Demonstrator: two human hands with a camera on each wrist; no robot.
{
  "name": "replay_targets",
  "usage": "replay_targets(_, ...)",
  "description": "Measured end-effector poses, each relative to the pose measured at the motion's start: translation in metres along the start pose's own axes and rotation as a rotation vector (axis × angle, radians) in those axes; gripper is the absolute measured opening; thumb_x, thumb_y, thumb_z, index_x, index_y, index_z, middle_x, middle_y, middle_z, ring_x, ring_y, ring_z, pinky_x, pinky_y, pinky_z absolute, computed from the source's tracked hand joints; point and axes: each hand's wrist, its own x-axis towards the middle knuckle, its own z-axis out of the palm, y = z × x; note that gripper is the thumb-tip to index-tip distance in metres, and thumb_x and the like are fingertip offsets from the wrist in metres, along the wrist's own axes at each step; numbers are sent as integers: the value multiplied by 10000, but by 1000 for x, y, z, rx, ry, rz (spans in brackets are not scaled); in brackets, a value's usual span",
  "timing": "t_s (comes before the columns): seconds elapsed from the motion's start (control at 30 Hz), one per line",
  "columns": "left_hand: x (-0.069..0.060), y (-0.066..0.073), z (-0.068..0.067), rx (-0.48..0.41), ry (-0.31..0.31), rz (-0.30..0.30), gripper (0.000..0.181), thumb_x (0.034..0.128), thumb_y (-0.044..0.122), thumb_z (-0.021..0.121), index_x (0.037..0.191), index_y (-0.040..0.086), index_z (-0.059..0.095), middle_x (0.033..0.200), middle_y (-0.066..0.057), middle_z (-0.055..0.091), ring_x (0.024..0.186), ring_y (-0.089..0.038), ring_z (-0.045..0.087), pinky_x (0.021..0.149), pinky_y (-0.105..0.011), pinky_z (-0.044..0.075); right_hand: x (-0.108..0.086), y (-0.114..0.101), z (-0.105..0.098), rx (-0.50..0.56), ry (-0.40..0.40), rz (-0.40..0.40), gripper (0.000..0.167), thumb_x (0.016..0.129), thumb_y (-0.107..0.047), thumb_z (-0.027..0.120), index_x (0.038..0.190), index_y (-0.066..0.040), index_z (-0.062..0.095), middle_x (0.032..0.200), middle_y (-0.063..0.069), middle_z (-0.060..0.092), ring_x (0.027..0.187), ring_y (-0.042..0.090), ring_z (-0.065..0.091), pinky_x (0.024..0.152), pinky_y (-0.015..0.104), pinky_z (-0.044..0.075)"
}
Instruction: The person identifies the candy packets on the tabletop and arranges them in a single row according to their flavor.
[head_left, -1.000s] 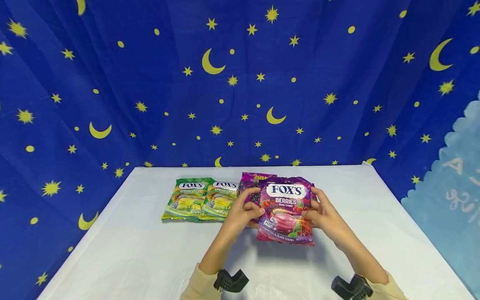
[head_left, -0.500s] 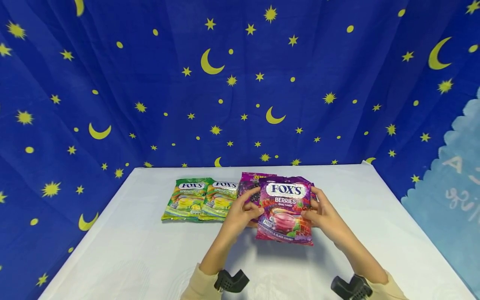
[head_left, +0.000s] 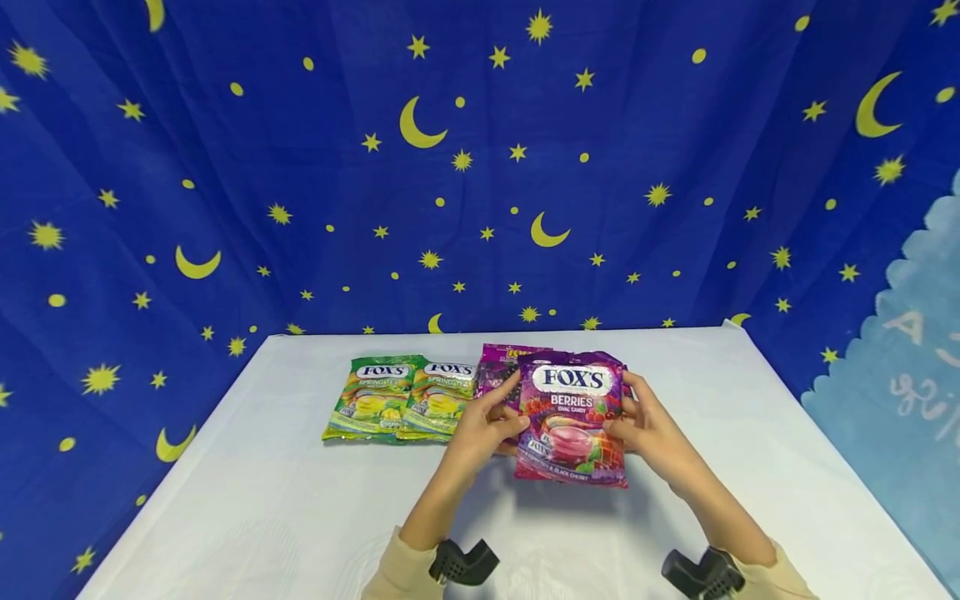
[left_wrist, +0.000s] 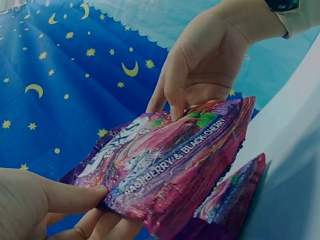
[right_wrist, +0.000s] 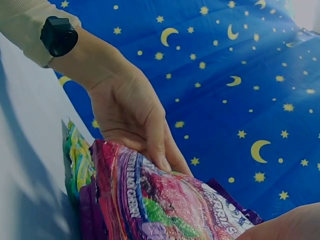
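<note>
A purple-red bag of berries candy (head_left: pixel 572 421) is held up above the table, its printed front facing me. My left hand (head_left: pixel 480 429) pinches its left edge, thumb on the front and fingers behind. At the right edge my right hand (head_left: pixel 651 429) does the same. The left wrist view shows the left thumb (left_wrist: pixel 75 197) pressing the near side of the bag (left_wrist: pixel 175 155). Behind the held bag, another purple candy bag (head_left: pixel 491 371) with dark berries lies partly hidden. A similar red-purple bag (left_wrist: pixel 232 195) appears beneath it in the left wrist view.
Two green-yellow spring tea candy bags (head_left: pixel 375 400) lie overlapping on the left of the white table (head_left: pixel 247 500). A blue curtain (head_left: pixel 322 183) with yellow moons and stars hangs behind the table. Light blue cloth (head_left: pixel 900 383) is at the right.
Both hands keep their grip on the berries candy bag, which has barely moved. The head view has shifted very slightly.
</note>
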Motion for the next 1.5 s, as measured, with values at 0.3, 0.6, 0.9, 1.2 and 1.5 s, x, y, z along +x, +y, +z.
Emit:
replay_targets(0.3, 1, 3, 0, 20, 8, 30, 640, 893, 0, 654, 1439, 281, 472, 802, -87, 616, 691, -149, 577, 572, -363, 586, 0, -1, 0, 6, -4, -1, 708, 931, -1, 522, 1500, -27, 101, 1397, 332, 407, 1056, 324, 608, 790, 339, 564)
replay_targets(0.6, 2, -1, -1, 101, 2, 60, 566, 916, 1, 620, 1370, 332, 550, 835, -71, 551, 718, -159, 550, 586, -370, 586, 0, -1, 0, -7, -8, -12, 731, 940, -26, 542, 1514, -44, 89, 1424, 319, 387, 1053, 334, 613, 785, 344, 567)
replay_targets(0.9, 0, 3, 1, 101, -1, 42, 550, 919, -21, 603, 1401, 233, 527, 885, -91, 526, 730, -165, 531, 605, -384, 589, 0, 0, 1, -31, -6, 1, 753, 947, -45, 552, 1527, -46, 72, 1437, 321, 368, 1068, 347, 609, 785, 370, 570)
replay_targets(1.2, -6, 16, 4, 77, 1, 16, 553, 915, -44, 597, 1420, 156, 494, 851, -81, 524, 699, -164, 536, 604, -379, 588, 1, 1, 0, -13, -14, 1, 764, 948, -41, 552, 1536, -57, 65, 1456, 309, 348, 1058, 347, 617, 776, 363, 573)
replay_targets(1.5, 0, 4, 2, 89, 20, 3, 569, 915, 3, 626, 1432, 190, 479, 829, -65, 591, 679, -151, 551, 587, -358, 585, 1, 2, 0, -8, -16, 4, 773, 948, -47, 557, 1539, -59, 59, 1455, 313, 346, 1064, 355, 615, 782, 370, 573)
